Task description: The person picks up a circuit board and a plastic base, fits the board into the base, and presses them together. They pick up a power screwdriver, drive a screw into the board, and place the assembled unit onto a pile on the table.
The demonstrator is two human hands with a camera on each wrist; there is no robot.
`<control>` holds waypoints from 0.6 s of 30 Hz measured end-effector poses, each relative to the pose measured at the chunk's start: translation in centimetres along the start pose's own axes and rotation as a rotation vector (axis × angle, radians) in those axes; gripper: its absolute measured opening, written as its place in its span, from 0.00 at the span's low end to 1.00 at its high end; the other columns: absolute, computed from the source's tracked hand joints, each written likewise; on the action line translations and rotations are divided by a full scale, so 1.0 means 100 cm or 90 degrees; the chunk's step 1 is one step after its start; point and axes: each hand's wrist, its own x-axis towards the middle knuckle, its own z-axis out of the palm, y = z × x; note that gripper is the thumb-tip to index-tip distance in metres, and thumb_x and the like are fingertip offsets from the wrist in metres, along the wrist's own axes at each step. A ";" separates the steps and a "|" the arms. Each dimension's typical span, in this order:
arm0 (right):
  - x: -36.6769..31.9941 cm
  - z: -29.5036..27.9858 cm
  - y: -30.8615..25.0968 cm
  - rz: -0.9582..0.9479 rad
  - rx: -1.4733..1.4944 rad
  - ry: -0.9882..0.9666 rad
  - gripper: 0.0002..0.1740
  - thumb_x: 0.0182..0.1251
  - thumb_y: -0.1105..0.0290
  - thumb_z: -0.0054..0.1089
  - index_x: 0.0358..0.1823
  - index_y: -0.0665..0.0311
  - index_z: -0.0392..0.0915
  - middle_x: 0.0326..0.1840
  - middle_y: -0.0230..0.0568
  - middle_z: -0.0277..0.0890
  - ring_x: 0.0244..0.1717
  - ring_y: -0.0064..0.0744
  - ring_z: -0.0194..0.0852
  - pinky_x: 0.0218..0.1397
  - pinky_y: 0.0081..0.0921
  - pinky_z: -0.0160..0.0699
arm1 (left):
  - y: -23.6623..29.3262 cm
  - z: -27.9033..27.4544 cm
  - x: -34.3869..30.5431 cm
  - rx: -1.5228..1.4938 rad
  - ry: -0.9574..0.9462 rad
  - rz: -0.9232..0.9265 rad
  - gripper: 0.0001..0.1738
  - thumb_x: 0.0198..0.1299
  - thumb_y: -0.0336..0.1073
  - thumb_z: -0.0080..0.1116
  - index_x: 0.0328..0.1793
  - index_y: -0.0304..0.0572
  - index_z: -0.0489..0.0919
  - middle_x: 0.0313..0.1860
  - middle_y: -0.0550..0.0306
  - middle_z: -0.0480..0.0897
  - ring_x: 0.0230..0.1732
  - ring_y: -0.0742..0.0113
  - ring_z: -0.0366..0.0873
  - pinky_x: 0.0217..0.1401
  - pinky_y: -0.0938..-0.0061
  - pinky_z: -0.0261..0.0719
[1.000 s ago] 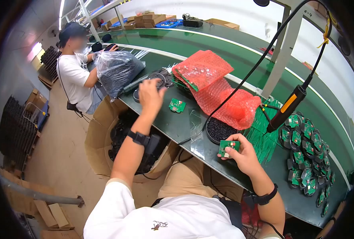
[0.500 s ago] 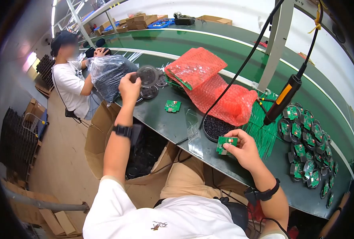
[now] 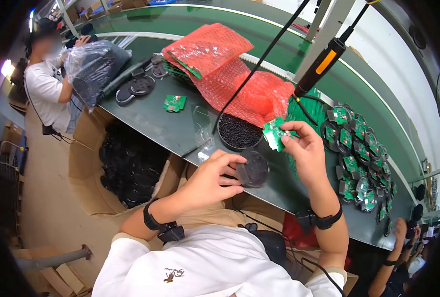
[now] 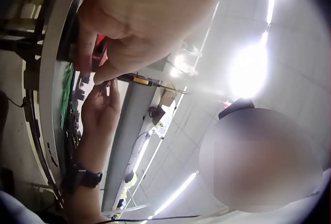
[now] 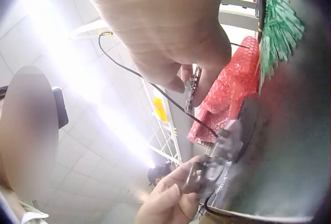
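Note:
My left hand (image 3: 214, 177) grips a round black plastic housing (image 3: 254, 169) by its edge, over the front edge of the bench. Between the thumb and fingers of my right hand (image 3: 303, 143) is a small green circuit board (image 3: 274, 133), tilted up beside the housing. In the right wrist view the board (image 5: 193, 87) appears edge-on in the pinch. Behind both hands stands a round dish of small black screws (image 3: 239, 131). Another green circuit board (image 3: 175, 103) lies flat on the bench, and further round black housings (image 3: 141, 85) sit to its left.
Red bubble wrap (image 3: 259, 94) with boards inside covers the bench's middle. An electric screwdriver (image 3: 321, 67) hangs at right, above green strands (image 3: 313, 106). Housings fitted with boards (image 3: 361, 163) pile up at far right. A cardboard box (image 3: 88, 173) of black parts stands at left, near another person (image 3: 49, 89).
My left hand has brought a round black housing from the bench's left side to the front, near my right hand. My right hand has lifted and tilted its circuit board. The head view has shifted.

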 end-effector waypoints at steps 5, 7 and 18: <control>-0.013 -0.031 0.009 0.004 -0.064 -0.040 0.15 0.71 0.85 0.66 0.57 0.71 0.80 0.56 0.36 0.82 0.54 0.22 0.83 0.60 0.21 0.83 | -0.004 0.020 0.001 0.322 -0.036 0.044 0.19 0.55 0.28 0.80 0.53 0.40 0.86 0.51 0.52 0.80 0.52 0.62 0.84 0.48 0.69 0.88; -0.017 -0.042 0.018 0.007 -0.071 -0.049 0.15 0.71 0.84 0.68 0.57 0.70 0.81 0.56 0.36 0.82 0.54 0.22 0.83 0.58 0.21 0.84 | -0.006 0.028 0.002 0.453 0.005 0.255 0.23 0.50 0.34 0.82 0.53 0.41 0.86 0.47 0.52 0.80 0.52 0.52 0.82 0.51 0.62 0.83; -0.028 -0.038 0.025 0.037 -0.107 -0.085 0.18 0.70 0.83 0.68 0.60 0.69 0.80 0.56 0.36 0.82 0.52 0.21 0.83 0.56 0.22 0.86 | -0.018 0.046 0.012 0.287 0.048 0.185 0.31 0.53 0.30 0.82 0.62 0.40 0.80 0.47 0.53 0.81 0.43 0.62 0.84 0.45 0.69 0.83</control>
